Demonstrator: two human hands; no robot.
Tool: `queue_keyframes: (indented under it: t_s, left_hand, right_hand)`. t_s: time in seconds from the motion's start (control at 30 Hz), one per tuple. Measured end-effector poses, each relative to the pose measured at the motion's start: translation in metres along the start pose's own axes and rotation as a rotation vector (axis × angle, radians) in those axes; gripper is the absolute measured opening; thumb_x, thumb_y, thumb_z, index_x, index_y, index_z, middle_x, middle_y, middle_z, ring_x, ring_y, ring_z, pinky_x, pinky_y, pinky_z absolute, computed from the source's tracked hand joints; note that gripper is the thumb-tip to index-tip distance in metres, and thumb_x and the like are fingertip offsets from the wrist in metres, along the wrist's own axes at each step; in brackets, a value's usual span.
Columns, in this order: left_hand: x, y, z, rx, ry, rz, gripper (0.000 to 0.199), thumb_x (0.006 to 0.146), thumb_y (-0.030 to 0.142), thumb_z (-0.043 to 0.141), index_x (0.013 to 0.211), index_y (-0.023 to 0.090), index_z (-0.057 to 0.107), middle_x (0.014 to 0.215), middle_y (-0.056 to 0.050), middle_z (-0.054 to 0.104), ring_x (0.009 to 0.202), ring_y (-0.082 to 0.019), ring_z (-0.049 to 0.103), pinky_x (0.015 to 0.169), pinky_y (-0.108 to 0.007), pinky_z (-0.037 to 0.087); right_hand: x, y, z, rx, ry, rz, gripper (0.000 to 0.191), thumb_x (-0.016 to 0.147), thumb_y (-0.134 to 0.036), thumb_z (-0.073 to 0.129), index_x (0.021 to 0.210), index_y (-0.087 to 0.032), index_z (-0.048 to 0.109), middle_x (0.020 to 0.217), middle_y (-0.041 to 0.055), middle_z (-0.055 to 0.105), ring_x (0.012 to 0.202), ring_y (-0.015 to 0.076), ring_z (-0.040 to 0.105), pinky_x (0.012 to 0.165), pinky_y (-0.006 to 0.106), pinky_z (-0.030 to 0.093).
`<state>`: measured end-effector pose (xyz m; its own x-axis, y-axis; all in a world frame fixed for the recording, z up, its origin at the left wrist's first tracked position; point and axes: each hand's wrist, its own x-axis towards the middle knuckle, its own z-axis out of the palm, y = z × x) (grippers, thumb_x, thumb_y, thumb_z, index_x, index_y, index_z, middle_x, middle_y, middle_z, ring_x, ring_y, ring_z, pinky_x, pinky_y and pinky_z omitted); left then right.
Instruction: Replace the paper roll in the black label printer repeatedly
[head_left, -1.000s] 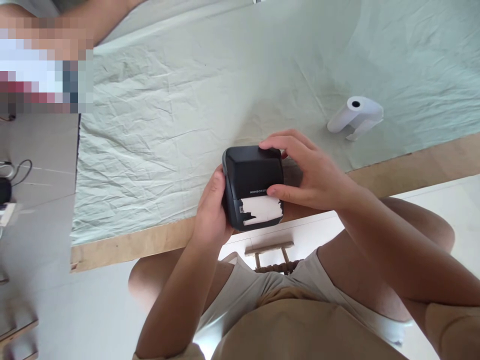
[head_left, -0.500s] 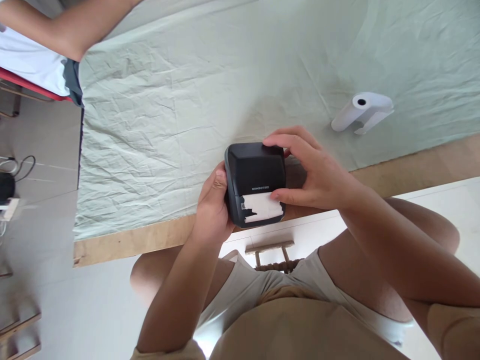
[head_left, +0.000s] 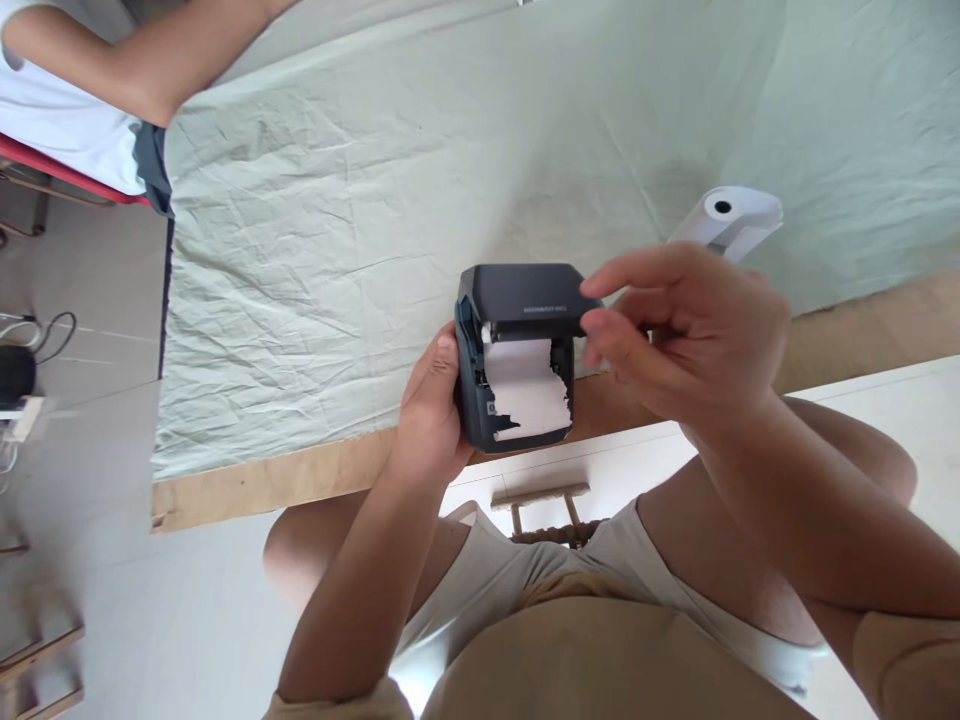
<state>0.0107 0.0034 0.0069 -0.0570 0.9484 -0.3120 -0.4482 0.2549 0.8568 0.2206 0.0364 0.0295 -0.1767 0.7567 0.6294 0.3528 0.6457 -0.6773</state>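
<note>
Left hand (head_left: 431,410): fingers wrapped around printer's (head_left: 474,405) left side, thumb along its edge. Printer held over near edge of surface (head_left: 277,480), wood strip bare there, pale green cloth (head_left: 337,250) beyond. Lid (head_left: 532,285) partly raised; torn-edged white paper (head_left: 529,385) lies below it, over front. Right hand (head_left: 697,345): blurred, thumb and index at lid's right corner; cannot tell whether fingers grip. Roll (head_left: 701,222) on cloth, partly behind right hand.

a pale green cloth (head_left: 315,250) lies past the left hand (head_left: 431,410). far off to that hand's left are another person's arm (head_left: 142,75), a red seat (head_left: 75,174) and the gray floor (head_left: 97,290).
</note>
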Motion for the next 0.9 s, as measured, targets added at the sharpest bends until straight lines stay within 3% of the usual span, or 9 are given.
queue_keyframes:
  t_s: [0.13,0.23,0.37,0.5,0.6,0.67,0.77,0.83,0.9]
  left_hand:
    - [0.000,-0.002,0.000,-0.022,0.033,0.018,0.038,0.095,0.059,0.092,0.104,0.024,0.083,0.092,0.002,0.083,0.078,-0.014,0.079,0.070,-0.023,0.065]
    - [-0.002,-0.001,0.002,0.022,0.001,0.012,0.040,0.095,0.062,0.090,0.106,0.024,0.081,0.088,0.000,0.081,0.085,-0.019,0.081,0.075,-0.028,0.066]
    - [-0.004,0.002,0.004,0.084,-0.035,0.019,0.043,0.096,0.065,0.088,0.101,0.025,0.077,0.079,0.000,0.076,0.094,-0.026,0.082,0.082,-0.034,0.067]
    - [-0.006,0.005,0.005,0.127,-0.021,0.007,0.041,0.099,0.065,0.084,0.103,0.024,0.079,0.079,0.000,0.074,0.078,-0.021,0.075,0.068,-0.030,0.061]
    - [-0.006,0.004,0.003,0.123,0.006,-0.012,0.040,0.100,0.063,0.084,0.102,0.024,0.078,0.083,-0.001,0.076,0.084,-0.022,0.078,0.071,-0.030,0.062]
    - [-0.006,0.002,0.002,0.096,0.020,0.002,0.038,0.100,0.061,0.084,0.101,0.023,0.078,0.089,-0.002,0.080,0.097,-0.025,0.081,0.083,-0.033,0.065]
    - [-0.004,-0.001,0.001,0.050,0.073,0.027,0.035,0.103,0.058,0.084,0.103,0.023,0.079,0.095,-0.002,0.082,0.099,-0.022,0.081,0.087,-0.030,0.065]
    - [-0.003,-0.002,0.002,0.023,0.100,0.019,0.035,0.103,0.058,0.083,0.102,0.023,0.080,0.095,-0.001,0.082,0.093,-0.019,0.080,0.081,-0.028,0.064]
    - [-0.002,-0.002,0.003,0.014,0.094,0.004,0.036,0.103,0.058,0.083,0.102,0.022,0.080,0.094,-0.001,0.082,0.090,-0.019,0.080,0.078,-0.028,0.065]
  right_hand:
    - [0.004,-0.004,0.004,-0.088,0.088,0.142,0.009,0.104,-0.033,0.074,0.098,-0.030,0.068,0.089,-0.0027,0.082,0.057,0.0128,0.064,0.049,0.032,0.046]
    - [0.009,-0.006,0.005,-0.287,-0.065,0.035,0.012,0.103,-0.027,0.066,0.091,-0.029,0.070,0.082,-0.0032,0.080,0.059,0.0138,0.062,0.054,0.034,0.045]
    - [0.012,-0.013,0.006,-0.534,-0.355,0.009,0.024,0.105,-0.025,0.058,0.085,-0.025,0.072,0.085,-0.0001,0.081,0.062,0.0148,0.059,0.051,0.034,0.028]
    - [0.016,-0.013,0.004,-0.476,-0.508,0.062,0.011,0.102,-0.031,0.065,0.092,-0.028,0.069,0.076,-0.0010,0.075,0.054,0.0154,0.047,0.052,0.035,0.021]
    - [0.023,-0.016,-0.004,-0.315,-0.547,0.143,0.008,0.097,-0.035,0.072,0.104,-0.031,0.071,0.077,-0.0018,0.072,0.056,0.0166,0.050,0.057,0.037,0.032]
    - [0.029,-0.019,-0.013,-0.165,-0.513,0.237,0.020,0.092,-0.034,0.076,0.112,-0.032,0.074,0.089,-0.0017,0.076,0.057,0.0151,0.052,0.059,0.038,0.040]
    - [0.035,-0.015,-0.026,0.131,-0.196,0.400,0.035,0.085,-0.029,0.077,0.119,-0.033,0.073,0.101,-0.0002,0.077,0.060,0.0141,0.056,0.051,0.035,0.038]
    - [0.035,-0.001,-0.029,0.294,-0.019,0.510,0.031,0.091,-0.040,0.073,0.120,-0.031,0.068,0.098,0.0029,0.074,0.067,0.0180,0.063,0.050,0.034,0.040]
    - [0.030,0.019,-0.027,0.346,-0.028,0.586,0.035,0.098,-0.059,0.066,0.120,-0.032,0.064,0.094,0.0043,0.069,0.070,0.0219,0.065,0.051,0.036,0.046]
